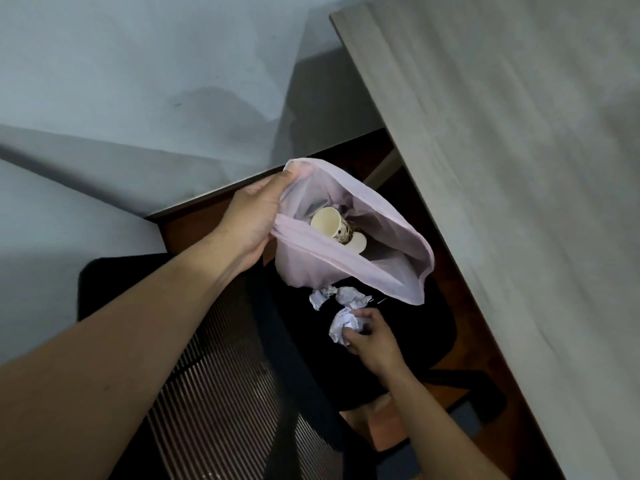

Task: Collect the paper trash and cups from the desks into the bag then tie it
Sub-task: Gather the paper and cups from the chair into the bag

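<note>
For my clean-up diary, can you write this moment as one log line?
left hand: holds pink bag open | in bag: cups | right hand: grips paper ball | chair seat: two more balls

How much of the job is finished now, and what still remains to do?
Done: two paper cups already lie inside the pink bag, which the left hand holds open. In hand: the right hand grips one crumpled paper at the chair seat. Left: two more paper balls beside it, then tying the bag.
</note>
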